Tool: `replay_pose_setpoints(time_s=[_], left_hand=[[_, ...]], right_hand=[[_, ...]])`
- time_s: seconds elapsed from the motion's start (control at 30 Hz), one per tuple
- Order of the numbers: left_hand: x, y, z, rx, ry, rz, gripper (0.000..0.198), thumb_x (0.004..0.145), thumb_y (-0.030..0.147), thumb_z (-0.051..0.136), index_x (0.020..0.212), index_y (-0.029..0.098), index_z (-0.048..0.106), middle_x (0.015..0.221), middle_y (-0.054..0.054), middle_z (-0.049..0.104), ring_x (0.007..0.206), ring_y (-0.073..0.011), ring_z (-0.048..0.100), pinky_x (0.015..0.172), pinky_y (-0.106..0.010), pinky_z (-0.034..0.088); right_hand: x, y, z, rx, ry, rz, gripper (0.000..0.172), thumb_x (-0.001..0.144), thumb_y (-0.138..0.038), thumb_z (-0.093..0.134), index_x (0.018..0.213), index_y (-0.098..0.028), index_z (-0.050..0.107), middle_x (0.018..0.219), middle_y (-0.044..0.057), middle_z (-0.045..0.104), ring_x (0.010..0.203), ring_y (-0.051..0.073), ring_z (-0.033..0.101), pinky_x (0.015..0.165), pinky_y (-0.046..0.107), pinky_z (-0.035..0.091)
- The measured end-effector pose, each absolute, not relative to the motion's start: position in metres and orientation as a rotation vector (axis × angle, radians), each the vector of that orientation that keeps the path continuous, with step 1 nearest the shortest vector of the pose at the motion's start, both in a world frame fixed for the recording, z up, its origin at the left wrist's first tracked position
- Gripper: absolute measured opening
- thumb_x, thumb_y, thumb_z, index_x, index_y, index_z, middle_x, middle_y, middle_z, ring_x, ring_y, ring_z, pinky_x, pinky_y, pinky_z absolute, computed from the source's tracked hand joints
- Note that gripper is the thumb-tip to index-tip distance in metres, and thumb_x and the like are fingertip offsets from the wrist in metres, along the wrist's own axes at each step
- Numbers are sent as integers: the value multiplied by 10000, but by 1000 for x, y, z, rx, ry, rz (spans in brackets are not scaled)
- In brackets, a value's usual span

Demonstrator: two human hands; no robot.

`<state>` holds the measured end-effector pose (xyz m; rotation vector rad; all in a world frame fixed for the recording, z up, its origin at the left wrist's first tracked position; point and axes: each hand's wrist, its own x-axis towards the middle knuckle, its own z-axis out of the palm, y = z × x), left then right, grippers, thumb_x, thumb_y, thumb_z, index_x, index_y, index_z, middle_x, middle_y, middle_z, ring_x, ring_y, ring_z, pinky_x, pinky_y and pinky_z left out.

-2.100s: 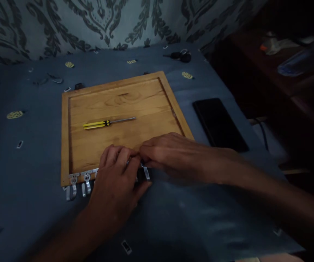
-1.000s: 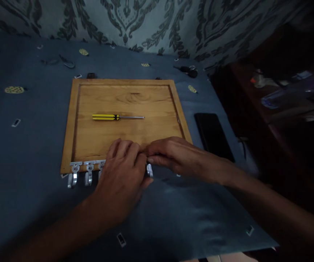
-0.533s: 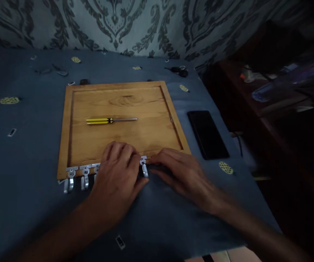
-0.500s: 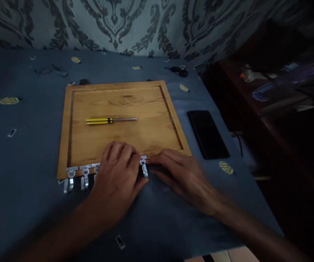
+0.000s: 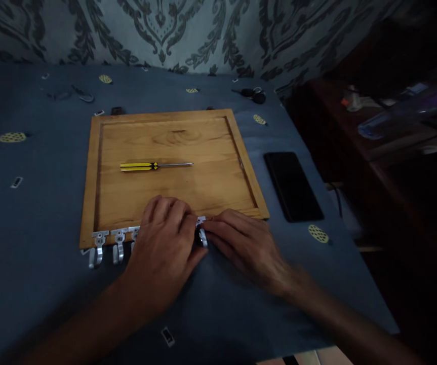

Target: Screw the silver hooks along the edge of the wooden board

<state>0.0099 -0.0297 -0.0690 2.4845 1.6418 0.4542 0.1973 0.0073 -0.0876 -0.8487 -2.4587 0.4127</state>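
A framed wooden board lies on the blue cloth, with a metal hook rail along its near edge. Several silvery hooks stick out from the rail towards me. My left hand is closed over the middle of the rail, its fingers curled and its thumb pointing right, hiding part of the hooks. At the rightmost hook, the fingertips of my right hand are pinched together by its plate; whatever they hold is too small to make out. On the board rests a screwdriver with a yellow and black handle.
A black phone lies right of the board. Scissors or keys with dark handles are at the back right. Dark hinges show behind the board's far edge. A dark shelf with clutter stands beyond the right edge.
My right hand has shifted slightly left, and its fingertips have closed in at the rightmost hook. The left hand stays on the rail. The view has moved slightly.
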Motion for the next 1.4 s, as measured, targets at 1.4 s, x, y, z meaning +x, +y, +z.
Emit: replay_pose_setpoints(time_s=[1.4], left_hand=[[11, -28, -67, 2499, 1639, 447, 314, 796, 324, 740, 1003, 97, 673, 1003, -115, 620, 980, -289, 485, 940, -523, 468]], right_hand=[[199, 22, -84, -851, -2451, 562, 169, 990, -193, 545, 974, -158, 709, 838, 50, 691, 769, 148, 651, 656, 251, 509]])
